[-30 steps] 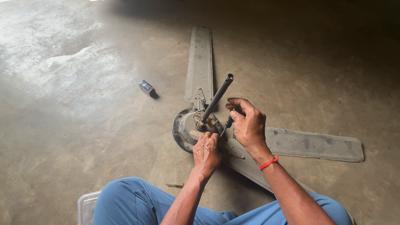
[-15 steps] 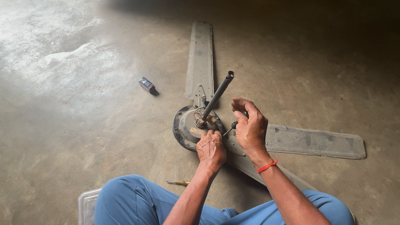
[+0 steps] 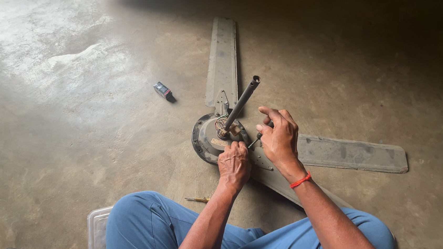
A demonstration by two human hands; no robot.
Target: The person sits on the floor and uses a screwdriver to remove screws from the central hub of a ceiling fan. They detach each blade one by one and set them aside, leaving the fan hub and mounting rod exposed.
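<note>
A person sits on a bare concrete floor (image 3: 73,128), grey-brown, stained and scuffed, with a paler smeared patch toward ten o'clock and a strip of bright daylight along the far edge at eleven o'clock. The far side of the room, from twelve to two o'clock, falls into deep shadow.

A ceiling fan (image 3: 215,134) lies flat on the floor at the centre of the view, just beyond the person's blue trousers (image 3: 150,224). Its round motor housing carries a dark downrod (image 3: 240,106) that tilts up toward one o'clock. One dusty blade (image 3: 222,61) runs to twelve o'clock, another blade (image 3: 351,153) to three o'clock, and a third passes toward five o'clock under the right forearm.

The left hand (image 3: 234,165) rests curled on the near rim of the housing at six o'clock, pressing on it. The right hand (image 3: 278,137), with an orange thread band (image 3: 300,180) on its wrist, is closed around a screwdriver (image 3: 256,140), whose tip points down to the housing's right edge.

A small dark box-shaped part (image 3: 162,90) lies alone on the floor at ten o'clock from the fan. A thin yellowish tool (image 3: 197,198) lies beside the left knee, and a clear plastic container (image 3: 98,228) sits at seven o'clock.
</note>
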